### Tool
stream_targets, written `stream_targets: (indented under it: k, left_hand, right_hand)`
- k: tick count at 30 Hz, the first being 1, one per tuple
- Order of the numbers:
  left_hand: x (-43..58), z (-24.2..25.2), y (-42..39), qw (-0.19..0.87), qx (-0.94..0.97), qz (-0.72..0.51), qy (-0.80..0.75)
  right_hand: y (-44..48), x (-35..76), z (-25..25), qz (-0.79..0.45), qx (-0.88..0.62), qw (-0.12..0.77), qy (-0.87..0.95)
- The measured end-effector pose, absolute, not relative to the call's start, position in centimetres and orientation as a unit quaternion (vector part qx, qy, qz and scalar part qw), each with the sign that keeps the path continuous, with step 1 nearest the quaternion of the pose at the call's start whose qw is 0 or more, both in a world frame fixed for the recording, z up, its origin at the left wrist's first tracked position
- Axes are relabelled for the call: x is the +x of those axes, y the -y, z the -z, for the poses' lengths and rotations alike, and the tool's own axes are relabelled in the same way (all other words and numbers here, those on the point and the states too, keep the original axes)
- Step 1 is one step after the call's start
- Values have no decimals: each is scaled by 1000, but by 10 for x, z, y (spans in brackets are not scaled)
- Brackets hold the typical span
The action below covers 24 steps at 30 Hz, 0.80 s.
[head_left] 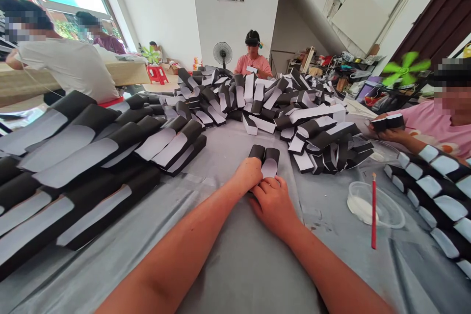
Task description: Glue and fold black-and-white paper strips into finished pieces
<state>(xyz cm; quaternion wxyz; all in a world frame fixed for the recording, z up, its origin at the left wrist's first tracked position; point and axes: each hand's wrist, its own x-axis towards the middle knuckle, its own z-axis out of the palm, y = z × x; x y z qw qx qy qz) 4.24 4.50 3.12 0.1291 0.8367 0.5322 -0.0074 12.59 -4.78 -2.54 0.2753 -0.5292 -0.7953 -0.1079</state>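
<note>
In the middle of the table, two black-and-white folded paper boxes (271, 161) stand side by side between my hands. My left hand (249, 172) is closed around the left box, its fingers curled over the side. My right hand (271, 197) grips the near end of the boxes, with its fingers bent against them. Their lower ends are hidden behind my hands. To the right, a clear plastic dish (392, 216) holds white paste, and a red-handled brush (374, 211) rests across it.
Joined paper boxes (84, 142) are stacked along the left. A large heap of loose paper boxes (253, 93) covers the far side. At right, a co-worker (441, 125) holds paper boxes beside another stack (437, 191). Another person (253, 61) sits behind the heap. Grey sheeting (257, 265) covers the table.
</note>
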Motion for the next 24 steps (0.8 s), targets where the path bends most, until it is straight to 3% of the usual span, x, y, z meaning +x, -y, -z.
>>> stream_targets:
  k: [24]
  left_hand:
    - [44,-31,-40,149,832,0,-535]
  right_hand:
    - [41,134,31,112,-539,281,786]
